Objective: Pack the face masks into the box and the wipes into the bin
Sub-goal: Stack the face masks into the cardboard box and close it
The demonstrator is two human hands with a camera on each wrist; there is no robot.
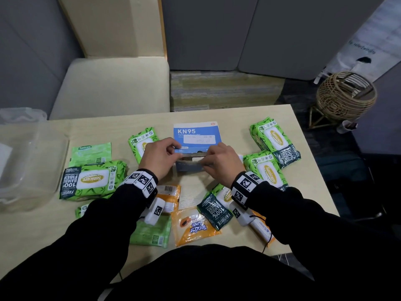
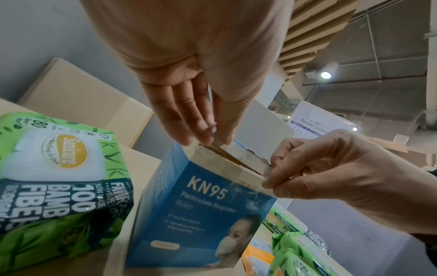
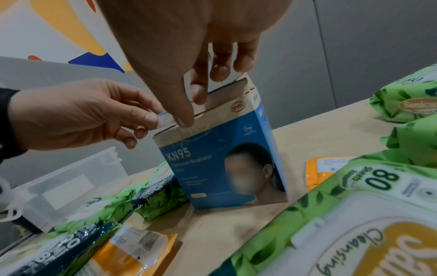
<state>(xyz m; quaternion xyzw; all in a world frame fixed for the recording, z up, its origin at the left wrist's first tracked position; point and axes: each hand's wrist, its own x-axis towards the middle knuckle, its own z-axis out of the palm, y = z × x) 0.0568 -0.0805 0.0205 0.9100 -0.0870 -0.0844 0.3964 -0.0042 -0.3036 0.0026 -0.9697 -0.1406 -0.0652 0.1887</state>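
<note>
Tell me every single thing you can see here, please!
KN95 box: one, blue and white, middle of the table, top open.
big wipes packs: five showing, green, around the box.
flat wipes packs: at least two, pale green, left and near side.
orange wipes packs: at least two, near edge.
bin: one, clear, table's left end.
table: one, beige.
wicker basket: one, tan, floor at right.
left hand: pinches a box flap.
right hand: pinches the box's top edge.
</note>
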